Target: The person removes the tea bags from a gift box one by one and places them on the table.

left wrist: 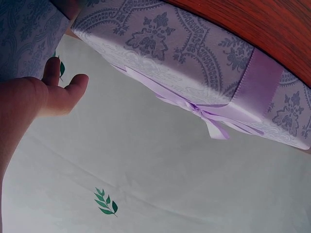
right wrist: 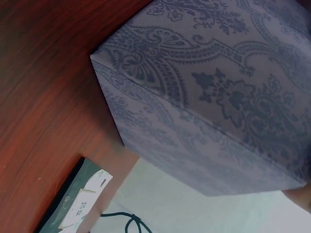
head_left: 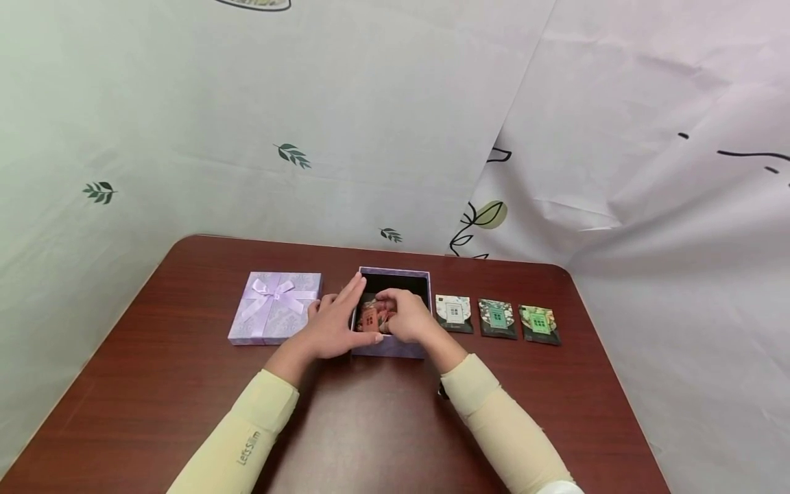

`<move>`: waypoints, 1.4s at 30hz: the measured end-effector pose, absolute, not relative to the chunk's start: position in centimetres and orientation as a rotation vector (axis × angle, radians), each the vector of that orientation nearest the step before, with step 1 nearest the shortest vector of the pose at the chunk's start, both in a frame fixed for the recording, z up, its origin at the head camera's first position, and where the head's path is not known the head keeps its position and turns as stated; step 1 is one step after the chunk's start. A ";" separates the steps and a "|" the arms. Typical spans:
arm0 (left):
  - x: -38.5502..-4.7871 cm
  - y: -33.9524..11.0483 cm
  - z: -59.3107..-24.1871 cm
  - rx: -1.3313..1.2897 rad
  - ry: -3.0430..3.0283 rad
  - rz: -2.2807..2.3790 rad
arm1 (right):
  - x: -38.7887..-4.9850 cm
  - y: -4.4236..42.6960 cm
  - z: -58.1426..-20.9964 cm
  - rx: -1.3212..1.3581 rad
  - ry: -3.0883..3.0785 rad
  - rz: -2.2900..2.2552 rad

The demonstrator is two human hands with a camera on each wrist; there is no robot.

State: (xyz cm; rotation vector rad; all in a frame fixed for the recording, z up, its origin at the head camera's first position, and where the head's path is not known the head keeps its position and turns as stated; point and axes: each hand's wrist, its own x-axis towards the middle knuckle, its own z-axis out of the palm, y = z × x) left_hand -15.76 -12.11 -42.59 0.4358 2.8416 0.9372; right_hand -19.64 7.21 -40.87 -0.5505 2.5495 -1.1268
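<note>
Red packet (head_left: 369, 320) is pinched by right hand (head_left: 409, 317); left hand (head_left: 335, 326) spreads at purple box (head_left: 391, 347).

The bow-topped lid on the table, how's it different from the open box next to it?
The lid is shallow, while the box has taller walls. The lid's top is closed and wears a lilac bow; the box is open on top, showing a black interior and a red packet. The box has the right hand reaching into it; the lid lies to the box's left. Both share a lilac, scroll-patterned outside.
</note>
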 end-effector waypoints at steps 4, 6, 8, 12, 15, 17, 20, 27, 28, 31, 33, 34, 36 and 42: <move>-15.8 -12.1 -42.6 0.435 2.839 0.935 | -19.6 7.6 -40.6 -0.534 2.492 -1.237; -15.8 -12.1 -42.6 0.435 2.834 0.939 | -19.7 7.8 -40.5 -0.527 2.474 -1.273; -15.9 -12.1 -42.5 0.434 2.832 0.939 | -19.7 7.9 -40.5 -0.528 2.463 -1.306; -15.9 -12.2 -42.6 0.435 2.833 0.923 | -19.7 8.3 -40.4 -0.524 2.413 -1.385; -15.9 -12.2 -42.6 0.436 2.835 0.916 | -19.6 8.7 -40.2 -0.504 2.361 -1.450; -15.9 -12.2 -42.5 0.435 2.833 0.920 | -19.6 8.9 -40.1 -0.497 2.335 -1.483; -15.9 -12.2 -42.5 0.434 2.833 0.922 | -19.6 9.3 -40.0 -0.496 2.313 -1.516; -15.9 -12.1 -42.5 0.421 2.827 0.906 | -19.5 10.3 -39.7 -0.480 2.289 -1.556; -15.9 -12.1 -42.5 0.421 2.827 0.904 | -19.5 10.5 -39.7 -0.479 2.281 -1.562; -15.9 -12.2 -42.6 0.420 2.827 0.912 | -19.5 11.1 -39.5 -0.470 2.264 -1.571; -15.9 -12.2 -42.5 0.421 2.824 0.920 | -19.5 11.4 -39.4 -0.456 2.254 -1.578; -15.9 -12.2 -42.5 0.423 2.822 0.925 | -19.4 11.6 -39.3 -0.444 2.246 -1.583; -15.9 -12.2 -42.5 0.427 2.821 0.927 | -19.4 12.0 -39.2 -0.429 2.235 -1.596; -15.9 -12.1 -42.5 0.434 2.827 0.917 | -19.2 13.2 -39.0 -0.378 2.250 -1.613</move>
